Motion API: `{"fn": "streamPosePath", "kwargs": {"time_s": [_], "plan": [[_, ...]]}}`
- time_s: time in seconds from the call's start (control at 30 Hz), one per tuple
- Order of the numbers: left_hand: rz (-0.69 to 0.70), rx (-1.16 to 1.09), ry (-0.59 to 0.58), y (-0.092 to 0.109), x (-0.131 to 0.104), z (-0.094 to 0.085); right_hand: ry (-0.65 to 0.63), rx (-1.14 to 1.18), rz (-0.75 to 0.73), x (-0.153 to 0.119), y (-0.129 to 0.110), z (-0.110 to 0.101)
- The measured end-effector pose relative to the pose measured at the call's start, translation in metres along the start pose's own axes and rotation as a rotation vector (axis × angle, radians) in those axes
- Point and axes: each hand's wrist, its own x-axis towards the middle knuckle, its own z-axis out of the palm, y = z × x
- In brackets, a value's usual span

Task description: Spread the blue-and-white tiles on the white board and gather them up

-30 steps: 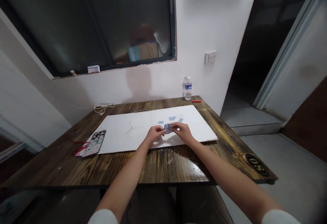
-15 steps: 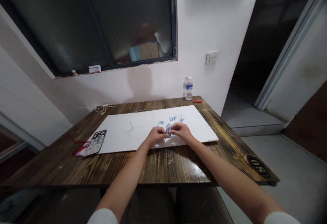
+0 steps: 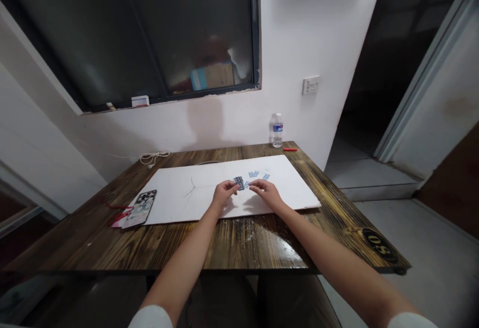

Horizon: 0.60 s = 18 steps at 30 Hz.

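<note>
My left hand (image 3: 223,194) is above the white board (image 3: 172,203), thumb and fingers pinched on a small, flat, dark grey-blue rectangular piece (image 3: 239,182). What kind of piece it is, I cannot make out. To its right, my right hand (image 3: 266,192) hovers with thumb and forefinger slightly apart and nothing visible between them. Just beyond its fingertips lies a small blue-and-white rectangle (image 3: 247,184). Farther back on the board are more such blue-and-white rectangles (image 3: 253,173), and a single rectangle (image 3: 266,176) to their right.
A patterned phone case (image 3: 141,209) lies over the board's left edge beside red string (image 3: 122,215). At the wooden table's (image 3: 168,248) back stand a water bottle (image 3: 277,131) and a red pen (image 3: 290,150). A white cable (image 3: 153,157) lies at back left.
Both hands were together at the dark piece. Now my right hand is off it, and my left hand has turned it and shifted it left and away from me.
</note>
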Motion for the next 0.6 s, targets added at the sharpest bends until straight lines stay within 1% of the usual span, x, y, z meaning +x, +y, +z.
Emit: {"fn": "streamPosePath", "kwargs": {"time_s": [0.07,0.13,0.2,0.3,0.37,0.43,0.5,0.6], "plan": [[0.014,-0.007,0.071,0.0,0.002,-0.001,-0.002,-0.162,-0.083,-0.002,0.0,0.0],[0.015,-0.025,0.129,-0.001,0.003,-0.003,-0.046,-0.294,-0.202,-0.005,0.0,0.001],[0.009,-0.049,0.17,-0.002,0.004,-0.003,-0.135,-0.39,-0.331,-0.008,-0.003,0.004],[0.009,-0.067,0.185,-0.003,0.004,-0.004,-0.312,-0.496,-0.477,-0.014,-0.009,0.011],[0.007,-0.062,0.187,-0.003,0.004,-0.005,-0.42,-0.56,-0.532,-0.018,-0.013,0.016],[0.003,-0.054,0.189,-0.003,0.005,-0.006,-0.5,-0.603,-0.556,-0.022,-0.016,0.022],[-0.002,-0.055,0.19,-0.003,0.005,-0.006,-0.559,-0.634,-0.573,-0.026,-0.018,0.028],[-0.014,-0.049,0.203,-0.003,0.006,-0.006,-0.608,-0.691,-0.586,-0.03,-0.021,0.04]]}}
